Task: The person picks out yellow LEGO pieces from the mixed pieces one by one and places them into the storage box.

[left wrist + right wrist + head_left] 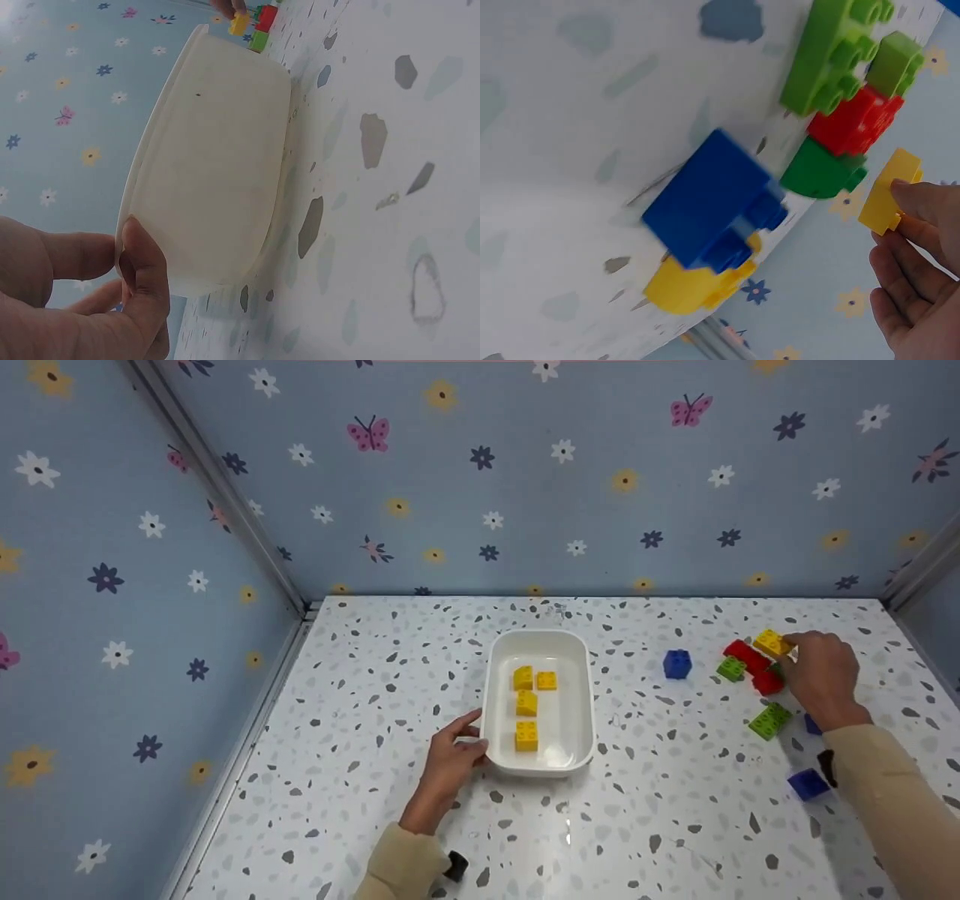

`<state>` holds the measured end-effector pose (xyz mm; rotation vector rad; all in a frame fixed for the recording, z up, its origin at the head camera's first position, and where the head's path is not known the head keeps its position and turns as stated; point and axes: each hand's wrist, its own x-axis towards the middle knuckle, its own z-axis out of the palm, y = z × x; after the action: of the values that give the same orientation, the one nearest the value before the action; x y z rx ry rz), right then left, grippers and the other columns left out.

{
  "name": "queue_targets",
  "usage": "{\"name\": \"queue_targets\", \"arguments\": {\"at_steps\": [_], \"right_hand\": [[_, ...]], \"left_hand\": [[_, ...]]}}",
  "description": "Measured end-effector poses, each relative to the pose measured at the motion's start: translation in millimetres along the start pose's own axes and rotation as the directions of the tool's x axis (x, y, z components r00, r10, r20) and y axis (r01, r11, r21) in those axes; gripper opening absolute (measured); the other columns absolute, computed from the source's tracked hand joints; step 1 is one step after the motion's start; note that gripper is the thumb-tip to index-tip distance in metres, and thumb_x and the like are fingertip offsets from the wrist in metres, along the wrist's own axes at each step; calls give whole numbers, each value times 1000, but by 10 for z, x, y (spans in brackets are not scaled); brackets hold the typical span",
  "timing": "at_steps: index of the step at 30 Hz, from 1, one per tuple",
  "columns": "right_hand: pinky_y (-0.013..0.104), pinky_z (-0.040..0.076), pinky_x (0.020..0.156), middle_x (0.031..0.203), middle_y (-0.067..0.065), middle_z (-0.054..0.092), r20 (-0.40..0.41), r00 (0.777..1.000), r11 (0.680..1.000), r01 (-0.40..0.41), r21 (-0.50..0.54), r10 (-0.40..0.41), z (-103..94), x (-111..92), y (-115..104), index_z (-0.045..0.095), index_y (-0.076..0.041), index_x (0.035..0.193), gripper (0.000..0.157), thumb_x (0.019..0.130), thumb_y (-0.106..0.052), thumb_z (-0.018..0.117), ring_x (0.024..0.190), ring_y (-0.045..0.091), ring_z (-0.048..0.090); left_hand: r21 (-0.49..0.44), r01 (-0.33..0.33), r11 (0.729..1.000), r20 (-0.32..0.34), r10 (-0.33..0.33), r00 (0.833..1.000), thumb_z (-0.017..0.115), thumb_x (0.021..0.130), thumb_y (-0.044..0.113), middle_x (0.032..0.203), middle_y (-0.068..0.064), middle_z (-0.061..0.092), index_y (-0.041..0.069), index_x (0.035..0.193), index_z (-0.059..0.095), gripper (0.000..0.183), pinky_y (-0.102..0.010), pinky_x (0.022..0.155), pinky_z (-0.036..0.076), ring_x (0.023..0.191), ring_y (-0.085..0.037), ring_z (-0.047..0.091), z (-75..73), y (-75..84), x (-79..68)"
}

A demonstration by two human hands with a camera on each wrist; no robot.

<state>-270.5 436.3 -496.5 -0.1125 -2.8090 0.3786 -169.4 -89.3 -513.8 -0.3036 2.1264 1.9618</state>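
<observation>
My left hand point(452, 750) pinches the rim of a white plastic tub point(577, 712) between thumb and fingers, at its near left side. Inside the tub lie several yellow toy building bricks point(526, 736). Over on the right, my right hand point(823, 669) holds another yellow brick point(892, 189) between thumb and fingers. That brick is raised beside a cluster of red bricks point(766, 680), a light green brick point(731, 668) and a dark green brick point(821, 169). In the right wrist view, a blue brick point(712, 199) partly hides one more yellow brick point(679, 289) on the table.
A separate blue brick point(677, 664) stands between tub and cluster. Nearer me on the right are a longer light green brick point(770, 721) and a dark blue brick point(808, 784). Patterned walls point(525, 495) border the speckled table point(375, 675) at the back and left.
</observation>
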Motion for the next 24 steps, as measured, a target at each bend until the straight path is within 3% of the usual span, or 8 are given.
{"name": "queue_targets", "arguments": {"at_steps": [7, 14, 24], "right_hand": [[68, 51, 88, 115, 39, 68, -18, 998, 998, 58, 39, -57, 16, 15, -234, 68, 17, 122, 34, 91, 5, 75, 97, 55, 59], [68, 48, 100, 122, 37, 67, 22, 994, 991, 106, 79, -109, 51, -10, -472, 68, 14, 127, 36, 93, 6, 75, 106, 54, 58], [65, 52, 93, 111, 31, 72, -51, 976, 972, 215, 96, -211, 118, -83, -780, 74, 11, 118, 30, 89, 8, 79, 98, 49, 63]], "left_hand": [[3, -5, 1000, -4, 5, 1000, 59, 102, -2, 125, -18, 55, 4, 155, 52, 54, -30, 83, 60, 94, -20, 65, 10, 9, 12], [-10, -29, 1000, -3, 29, 1000, 61, 101, -3, 125, -20, 55, 2, 155, 51, 56, -34, 86, 61, 99, -25, 68, 0, 7, -15], [-6, -34, 999, -2, 34, 999, 61, 101, -2, 127, -21, 55, 0, 156, 49, 57, -36, 87, 62, 101, -27, 69, 5, 14, -15]]}}
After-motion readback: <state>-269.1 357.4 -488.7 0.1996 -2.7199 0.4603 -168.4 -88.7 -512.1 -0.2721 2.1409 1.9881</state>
